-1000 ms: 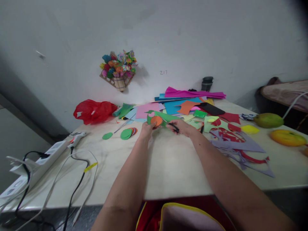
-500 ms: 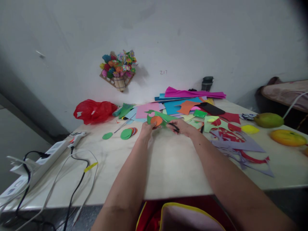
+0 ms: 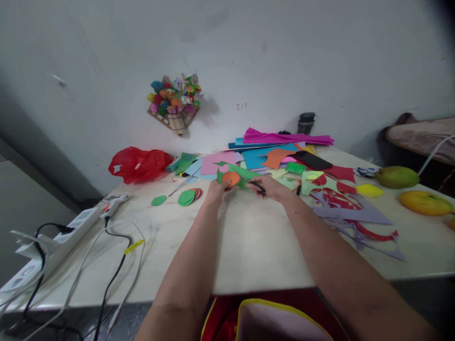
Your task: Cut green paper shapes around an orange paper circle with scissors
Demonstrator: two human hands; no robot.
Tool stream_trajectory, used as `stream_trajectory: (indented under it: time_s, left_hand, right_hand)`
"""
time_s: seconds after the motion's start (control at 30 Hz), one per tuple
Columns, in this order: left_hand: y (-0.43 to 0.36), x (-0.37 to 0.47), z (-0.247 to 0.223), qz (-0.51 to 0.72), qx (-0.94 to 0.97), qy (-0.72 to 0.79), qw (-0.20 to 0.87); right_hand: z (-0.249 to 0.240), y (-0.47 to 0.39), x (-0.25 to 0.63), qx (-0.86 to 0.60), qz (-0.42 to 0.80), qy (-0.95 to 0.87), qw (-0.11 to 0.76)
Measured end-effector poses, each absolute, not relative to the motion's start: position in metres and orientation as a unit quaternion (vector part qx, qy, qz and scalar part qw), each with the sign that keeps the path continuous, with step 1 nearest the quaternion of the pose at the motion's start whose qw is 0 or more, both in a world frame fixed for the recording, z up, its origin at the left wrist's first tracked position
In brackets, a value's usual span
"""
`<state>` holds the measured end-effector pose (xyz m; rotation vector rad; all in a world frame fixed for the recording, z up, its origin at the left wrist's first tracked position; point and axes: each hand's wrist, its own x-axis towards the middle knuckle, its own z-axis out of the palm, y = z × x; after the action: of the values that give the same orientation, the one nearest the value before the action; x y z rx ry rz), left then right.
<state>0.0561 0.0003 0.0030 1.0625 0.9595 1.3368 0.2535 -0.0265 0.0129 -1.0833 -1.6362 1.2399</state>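
Observation:
My left hand (image 3: 217, 190) is closed on an orange paper circle (image 3: 231, 178) laid against a sheet of green paper (image 3: 245, 173). Black-handled scissors (image 3: 258, 187) are in my right hand (image 3: 270, 186), its fingers wrapped round the handles. Their blades point left, at the green paper beside the orange circle's edge; how far they are open is too small to tell. To the left of my left hand lies a small stack of paper circles (image 3: 186, 197), green on top with orange and other colours below. A single green circle (image 3: 158, 200) lies farther left.
Coloured paper sheets (image 3: 216, 163) and a black phone (image 3: 313, 160) lie behind my hands. Cut scraps (image 3: 348, 213), a green mango (image 3: 397, 177) and a yellow fruit (image 3: 424, 202) are at right. At left are a red plastic bag (image 3: 138, 164), a power strip (image 3: 57, 248) and cables.
Almost nothing differs. The green paper and orange circle have shifted very slightly in my left hand, and the scissors stay at the circle's edge.

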Motion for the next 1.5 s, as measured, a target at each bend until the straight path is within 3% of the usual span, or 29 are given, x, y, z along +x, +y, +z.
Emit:
stream_trajectory:
  time_s: [0.6,1.5]
  left_hand:
    - [0.001,0.050,0.000,0.543,0.489,0.371,0.573]
    - [-0.004,0.052,-0.001,0.497,0.522,0.351,0.598]
  right_hand:
    - [0.018,-0.027,0.265,-0.424,0.557,-0.627,0.342]
    - [0.024,-0.034,0.269,-0.439,0.546,-0.656,0.282]
